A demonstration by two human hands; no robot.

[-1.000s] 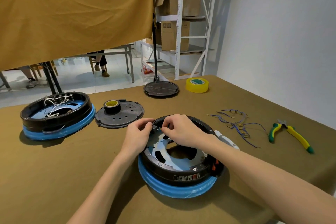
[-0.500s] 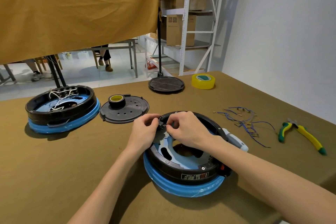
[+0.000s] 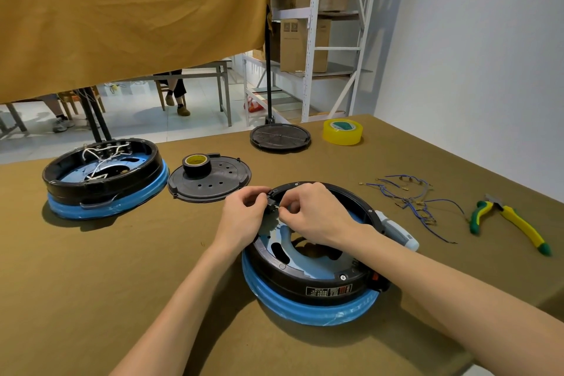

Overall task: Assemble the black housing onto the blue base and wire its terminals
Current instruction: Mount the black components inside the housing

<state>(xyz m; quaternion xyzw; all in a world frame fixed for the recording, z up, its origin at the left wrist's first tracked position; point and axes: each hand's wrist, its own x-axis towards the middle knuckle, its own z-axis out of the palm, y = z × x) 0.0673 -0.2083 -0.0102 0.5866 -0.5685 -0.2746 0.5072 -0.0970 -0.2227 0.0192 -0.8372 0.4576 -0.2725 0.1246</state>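
Black housing (image 3: 308, 279) sits seated on the blue base (image 3: 308, 311), near the table's (image 3: 91, 299) front edge; that seating looks done, so the step in hand is judged to be terminal work at the housing's far rim. Left hand (image 3: 242, 218) pinches a small black terminal block (image 3: 271, 196) on that rim. Right hand (image 3: 320, 214), fingers curled, pinches something tiny against the block; whether a screw or a wire end cannot be told. Hands close together, nearly touching. Blue wires (image 3: 409, 195) with metal lugs lie loose to the right of the housing, pliers (image 3: 512, 220) beyond them. Left of the housing: a perforated black lid (image 3: 213, 189) carrying black tape (image 3: 196, 164), and further left a second unit (image 3: 103, 180) already wired in white. Next move probably calls for fixing this fitting, then fetching a lugged wire.
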